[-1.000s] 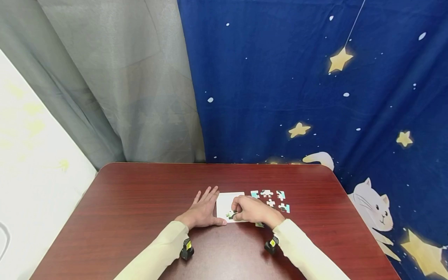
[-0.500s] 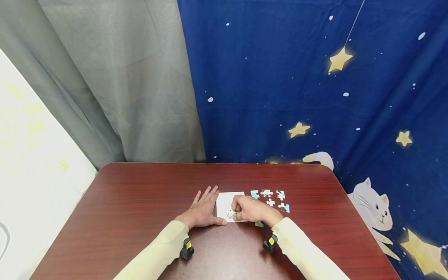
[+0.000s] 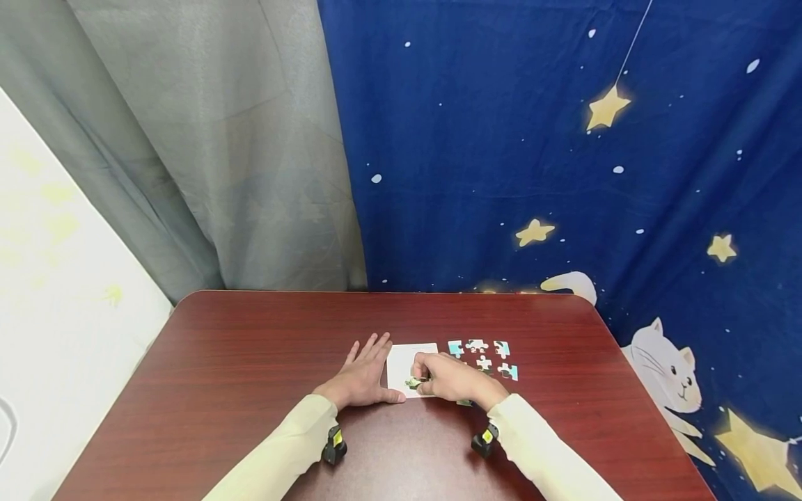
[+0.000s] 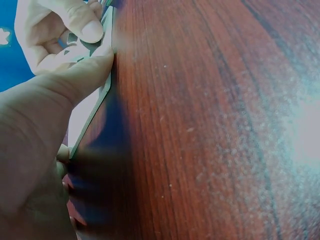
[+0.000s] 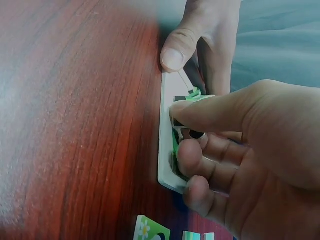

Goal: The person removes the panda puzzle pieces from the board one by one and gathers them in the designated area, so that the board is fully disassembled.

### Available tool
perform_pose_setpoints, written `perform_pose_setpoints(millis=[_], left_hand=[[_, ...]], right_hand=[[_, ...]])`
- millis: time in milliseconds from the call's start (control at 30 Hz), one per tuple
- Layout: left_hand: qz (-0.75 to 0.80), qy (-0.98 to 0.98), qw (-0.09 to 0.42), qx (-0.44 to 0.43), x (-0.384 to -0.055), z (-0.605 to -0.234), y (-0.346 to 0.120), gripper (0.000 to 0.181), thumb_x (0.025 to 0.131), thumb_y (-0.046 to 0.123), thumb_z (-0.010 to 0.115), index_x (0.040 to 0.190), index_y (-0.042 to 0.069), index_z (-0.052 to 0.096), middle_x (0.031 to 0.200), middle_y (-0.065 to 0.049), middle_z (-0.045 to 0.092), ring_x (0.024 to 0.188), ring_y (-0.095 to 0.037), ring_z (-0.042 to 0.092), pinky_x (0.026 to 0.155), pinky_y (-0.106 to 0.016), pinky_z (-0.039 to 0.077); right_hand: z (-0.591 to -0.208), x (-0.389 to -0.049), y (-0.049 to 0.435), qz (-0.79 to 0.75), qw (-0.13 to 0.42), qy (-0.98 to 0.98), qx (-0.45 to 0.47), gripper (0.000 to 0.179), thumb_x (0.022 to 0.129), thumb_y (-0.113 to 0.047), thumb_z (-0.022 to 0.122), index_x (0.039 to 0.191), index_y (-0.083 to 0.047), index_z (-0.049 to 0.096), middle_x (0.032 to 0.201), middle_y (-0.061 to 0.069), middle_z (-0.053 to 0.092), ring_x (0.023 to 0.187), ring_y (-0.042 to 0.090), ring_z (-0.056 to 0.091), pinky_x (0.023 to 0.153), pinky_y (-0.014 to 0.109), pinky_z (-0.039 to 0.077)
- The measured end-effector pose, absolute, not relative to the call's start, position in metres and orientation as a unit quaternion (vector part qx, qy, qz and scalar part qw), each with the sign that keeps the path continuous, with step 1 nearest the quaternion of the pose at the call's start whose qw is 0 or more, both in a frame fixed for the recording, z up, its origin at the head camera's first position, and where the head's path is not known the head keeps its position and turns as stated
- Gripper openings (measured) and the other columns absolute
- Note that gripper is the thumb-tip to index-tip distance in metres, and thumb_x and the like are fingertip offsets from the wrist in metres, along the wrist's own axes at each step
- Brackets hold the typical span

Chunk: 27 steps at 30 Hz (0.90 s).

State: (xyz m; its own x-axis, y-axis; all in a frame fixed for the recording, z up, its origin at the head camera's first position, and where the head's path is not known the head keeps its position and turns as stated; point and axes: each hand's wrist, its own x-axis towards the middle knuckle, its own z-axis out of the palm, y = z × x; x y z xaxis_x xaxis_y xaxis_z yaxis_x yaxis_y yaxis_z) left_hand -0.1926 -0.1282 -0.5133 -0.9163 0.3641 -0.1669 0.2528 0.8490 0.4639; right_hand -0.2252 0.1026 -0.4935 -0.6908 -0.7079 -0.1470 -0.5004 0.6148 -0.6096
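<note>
A thin white puzzle board lies on the table in the head view. My left hand rests along its left side with fingers spread, and the thumb touches the board's near edge. Over the near part of the board, my right hand pinches a jigsaw puzzle piece printed in green, black and white. In the right wrist view the thumb and curled fingers partly cover this piece, low over the board. Whether the piece lies flat or tilted I cannot tell.
Several loose puzzle pieces, among them a blue and white one, lie right of the board on the dark red table. Another piece is partly hidden by my right wrist. Behind the table hang grey and blue curtains.
My right hand has shifted slightly left, and the puzzle piece at its fingertips shows more clearly than half a second ago. The left hand has stayed in place.
</note>
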Motion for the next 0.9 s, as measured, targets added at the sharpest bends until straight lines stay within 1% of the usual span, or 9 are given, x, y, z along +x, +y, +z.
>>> perform_pose_setpoints(millis=[100, 233, 333, 467, 600, 667, 733, 800, 900], left_hand=[[0.222, 0.953, 0.124, 0.162, -0.193, -0.514, -0.128, 0.119, 0.083, 0.063, 0.084, 0.167, 0.0, 0.028, 0.18, -0.014, 0.02, 0.169, -0.037, 0.014, 0.135, -0.064, 0.01], [0.222, 0.954, 0.12, 0.162, -0.193, -0.515, -0.128, 0.12, 0.082, 0.063, 0.085, 0.167, -0.001, 0.029, 0.18, -0.015, 0.02, 0.169, -0.037, 0.014, 0.135, -0.063, 0.011], [0.223, 0.954, 0.119, 0.161, -0.193, -0.515, -0.128, 0.12, 0.082, 0.063, 0.085, 0.167, -0.001, 0.029, 0.18, -0.015, 0.021, 0.168, -0.038, 0.015, 0.135, -0.064, 0.011], [0.225, 0.953, 0.121, 0.16, -0.192, -0.514, -0.128, 0.119, 0.082, 0.062, 0.085, 0.167, -0.001, 0.029, 0.18, -0.015, 0.02, 0.168, -0.038, 0.015, 0.135, -0.064, 0.011], [0.226, 0.953, 0.124, 0.161, -0.192, -0.512, -0.129, 0.118, 0.083, 0.062, 0.084, 0.166, -0.001, 0.029, 0.18, -0.015, 0.019, 0.169, -0.038, 0.014, 0.135, -0.064, 0.011], [0.226, 0.953, 0.124, 0.162, -0.192, -0.512, -0.129, 0.118, 0.083, 0.063, 0.084, 0.166, -0.002, 0.03, 0.18, -0.015, 0.019, 0.169, -0.038, 0.014, 0.135, -0.064, 0.01], [0.227, 0.952, 0.123, 0.162, -0.192, -0.512, -0.129, 0.117, 0.084, 0.063, 0.084, 0.166, -0.001, 0.03, 0.18, -0.015, 0.019, 0.169, -0.037, 0.014, 0.135, -0.064, 0.01], [0.229, 0.952, 0.124, 0.163, -0.192, -0.512, -0.129, 0.117, 0.084, 0.062, 0.084, 0.166, -0.002, 0.03, 0.18, -0.015, 0.019, 0.169, -0.037, 0.014, 0.135, -0.064, 0.01], [0.23, 0.951, 0.126, 0.165, -0.192, -0.513, -0.129, 0.117, 0.084, 0.063, 0.083, 0.167, -0.001, 0.029, 0.18, -0.014, 0.018, 0.169, -0.037, 0.013, 0.135, -0.064, 0.009]], right_hand=[[-0.494, -0.225, 0.106, -0.282, 0.191, 0.873, -0.35, 0.014, 0.094, -0.006, 0.075, 0.095, -0.012, 0.063, 0.086, -0.007, 0.062, 0.078, 0.005, 0.054, 0.074, 0.024, 0.048], [-0.492, -0.224, 0.111, -0.31, 0.196, 0.864, -0.345, 0.007, 0.101, -0.009, 0.069, 0.096, -0.012, 0.066, 0.083, -0.007, 0.062, 0.072, 0.004, 0.052, 0.068, 0.022, 0.046], [-0.489, -0.222, 0.116, -0.328, 0.2, 0.86, -0.337, 0.008, 0.105, -0.013, 0.065, 0.097, -0.012, 0.067, 0.079, -0.007, 0.059, 0.065, 0.003, 0.05, 0.062, 0.022, 0.045], [-0.487, -0.218, 0.124, -0.351, 0.215, 0.852, -0.322, 0.013, 0.108, -0.016, 0.061, 0.098, -0.011, 0.068, 0.075, -0.004, 0.06, 0.058, 0.003, 0.053, 0.055, 0.022, 0.048], [-0.486, -0.216, 0.134, -0.352, 0.218, 0.854, -0.316, 0.014, 0.109, -0.016, 0.06, 0.101, -0.012, 0.07, 0.075, 0.002, 0.064, 0.059, 0.003, 0.055, 0.058, 0.023, 0.051], [-0.484, -0.215, 0.139, -0.344, 0.209, 0.858, -0.318, 0.013, 0.109, -0.015, 0.06, 0.101, -0.013, 0.07, 0.079, 0.001, 0.065, 0.064, 0.002, 0.055, 0.064, 0.023, 0.05], [-0.481, -0.214, 0.145, -0.337, 0.202, 0.863, -0.318, 0.012, 0.109, -0.016, 0.061, 0.101, -0.014, 0.071, 0.081, 0.0, 0.065, 0.065, 0.002, 0.054, 0.066, 0.023, 0.049], [-0.479, -0.213, 0.151, -0.333, 0.195, 0.866, -0.318, 0.012, 0.108, -0.016, 0.062, 0.101, -0.014, 0.071, 0.081, -0.003, 0.063, 0.066, 0.002, 0.053, 0.067, 0.023, 0.048], [-0.476, -0.209, 0.16, -0.335, 0.197, 0.866, -0.316, 0.012, 0.108, -0.016, 0.063, 0.1, -0.014, 0.071, 0.078, -0.001, 0.063, 0.062, 0.001, 0.052, 0.063, 0.022, 0.048]])
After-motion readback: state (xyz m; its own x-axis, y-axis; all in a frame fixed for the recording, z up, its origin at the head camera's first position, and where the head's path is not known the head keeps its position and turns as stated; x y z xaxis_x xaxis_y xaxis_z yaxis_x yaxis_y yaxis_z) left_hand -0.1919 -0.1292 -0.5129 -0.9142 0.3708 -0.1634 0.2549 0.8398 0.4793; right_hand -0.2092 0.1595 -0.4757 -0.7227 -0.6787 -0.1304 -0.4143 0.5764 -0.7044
